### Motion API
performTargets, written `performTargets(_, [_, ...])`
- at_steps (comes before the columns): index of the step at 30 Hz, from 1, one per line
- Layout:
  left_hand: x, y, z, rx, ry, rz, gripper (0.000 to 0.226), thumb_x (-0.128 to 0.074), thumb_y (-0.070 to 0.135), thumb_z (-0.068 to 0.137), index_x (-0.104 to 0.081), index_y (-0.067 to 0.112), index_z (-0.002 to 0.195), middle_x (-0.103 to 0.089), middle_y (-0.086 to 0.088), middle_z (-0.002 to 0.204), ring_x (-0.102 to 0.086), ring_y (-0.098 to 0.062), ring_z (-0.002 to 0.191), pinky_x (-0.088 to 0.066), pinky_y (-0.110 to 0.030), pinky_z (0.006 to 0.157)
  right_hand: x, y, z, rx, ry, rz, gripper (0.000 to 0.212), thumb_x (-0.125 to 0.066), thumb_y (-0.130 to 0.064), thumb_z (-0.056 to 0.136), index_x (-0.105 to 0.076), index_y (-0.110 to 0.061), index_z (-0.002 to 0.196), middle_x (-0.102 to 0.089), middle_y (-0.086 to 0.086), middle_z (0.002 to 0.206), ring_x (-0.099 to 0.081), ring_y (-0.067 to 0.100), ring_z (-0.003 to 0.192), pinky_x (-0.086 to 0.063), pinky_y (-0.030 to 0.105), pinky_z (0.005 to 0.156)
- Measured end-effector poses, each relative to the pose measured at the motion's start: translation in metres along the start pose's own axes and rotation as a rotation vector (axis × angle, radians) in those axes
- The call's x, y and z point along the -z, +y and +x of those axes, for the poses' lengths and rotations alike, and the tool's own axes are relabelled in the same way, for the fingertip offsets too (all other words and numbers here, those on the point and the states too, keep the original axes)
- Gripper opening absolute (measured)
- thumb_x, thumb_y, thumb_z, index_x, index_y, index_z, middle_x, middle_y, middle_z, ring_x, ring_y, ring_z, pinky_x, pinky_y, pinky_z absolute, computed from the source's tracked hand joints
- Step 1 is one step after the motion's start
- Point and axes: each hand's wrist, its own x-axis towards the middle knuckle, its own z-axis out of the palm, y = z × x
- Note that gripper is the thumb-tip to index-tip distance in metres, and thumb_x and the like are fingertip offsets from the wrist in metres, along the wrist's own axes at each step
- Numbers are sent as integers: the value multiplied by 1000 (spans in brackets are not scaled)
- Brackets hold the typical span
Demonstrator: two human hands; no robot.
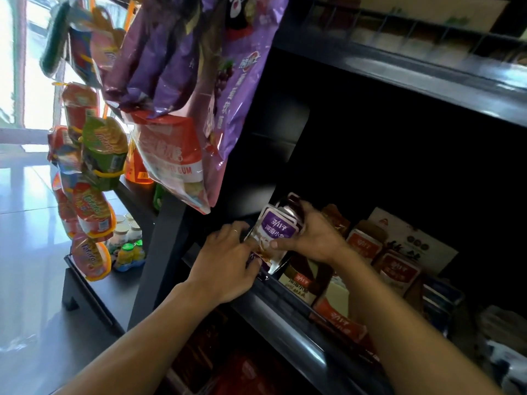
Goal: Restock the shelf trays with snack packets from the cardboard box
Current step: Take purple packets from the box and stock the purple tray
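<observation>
- Right hand [312, 235] gripping stack of purple snack pkts [278, 232] over shelf tray [288, 297].
- Left hand [228, 260] pinching pkts' lower edge.
- Red pkts [368, 245] just beside, to the right.

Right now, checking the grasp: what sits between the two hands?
In the head view, purple snack packets sit between the left hand and right hand, both holding them.

- A stack of small white foil snack packets with purple labels [276, 232] stands upright just right of the frame's centre, at the left end of the shelf tray, held between both hands.
- The black shelf tray with a rounded dark front rail [288, 317] runs from centre toward the lower right; red-labelled packets [368, 243] and a dark brown-labelled packet [299, 280] stand in rows inside it.
</observation>
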Motion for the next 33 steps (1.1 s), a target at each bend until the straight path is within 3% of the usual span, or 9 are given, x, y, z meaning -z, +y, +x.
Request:
performTargets(3, [5, 8, 6, -13, 69, -212, 52, -51, 35, 96, -34, 26, 145, -34, 6, 142, -45, -14, 125, -46, -31, 95, 5, 11, -17, 5, 89, 121, 64, -86, -32, 71, -47, -27, 121, -59, -19, 97, -61, 1, 91, -51, 21, 81])
performTargets(5, [3, 15, 19, 35, 78, -314, 70, -58, 37, 93, -19, 26, 150, -35, 3, 143, -48, -16, 123, -48, -32, 91, 5, 21, -26, -5, 122, 163, 45, -75, -21, 85, -49, -27, 120, -58, -19, 95, -60, 5, 93, -48, 21, 79])
performTargets(9, [-6, 29, 39, 139, -23, -342, 114, -69, 57, 80, 10, 24, 154, -28, -4, 153, -41, -23, 134, -45, -41, 98, 1, 38, -29, -51, 49, 182, 49, -56, -2, 94, -45, -34, 130, -62, -7, 115, -58, 14, 111, -51, 27, 89])
performTargets(11, [-9, 32, 44, 144, -48, -296, 119, -71, 59, 77, 16, 31, 152, -20, -7, 155, -38, -28, 135, -46, -45, 100, 1, 43, -26, -42, 8, 164, 49, -54, -5, 97, -45, -28, 139, -60, -2, 127, -56, 10, 111, -49, 17, 82])
performTargets(13, [-11, 33, 48, 148, -37, -273, 115, -73, 58, 75, 9, 37, 152, -19, -8, 152, -40, -29, 133, -47, -47, 99, 0, 42, -22, -18, -31, 142, 52, -49, -9, 100, -39, -31, 146, -54, -5, 129, -54, 2, 103, -46, 12, 77])
performTargets(15, [-12, 29, 51, 172, 2, -272, 107, -76, 55, 74, -4, 34, 151, -26, -7, 146, -47, -28, 126, -50, -43, 95, -5, 39, -17, 11, -44, 123, 54, -46, -14, 101, -36, -43, 146, -47, -6, 139, -49, 9, 119, -48, 31, 98])
performTargets(18, [-12, 25, 53, 190, 39, -276, 99, -78, 52, 74, -14, 32, 147, -30, -4, 139, -52, -25, 118, -52, -38, 91, -9, 37, -10, 17, -34, 53, 60, -46, -15, 100, -29, -47, 149, -28, -6, 153, -27, 22, 142, -31, 53, 115])
performTargets(27, [-9, 31, 67, 259, 44, -200, 86, -81, 37, 74, -25, 18, 137, -34, -9, 135, -56, -30, 112, -50, -33, 84, 2, 39, 3, -36, -37, 99, 71, -48, 1, 96, -22, -29, 155, -40, 4, 148, -42, 25, 134, -41, 42, 109])
performTargets(33, [-7, 21, 69, 283, 52, -237, 89, -80, 35, 74, -20, 22, 139, -30, -10, 136, -55, -33, 111, -55, -42, 88, 7, 41, 9, -32, -22, -142, 62, -47, -5, 97, -29, -31, 151, -51, 7, 132, -54, 24, 119, -49, 39, 99])
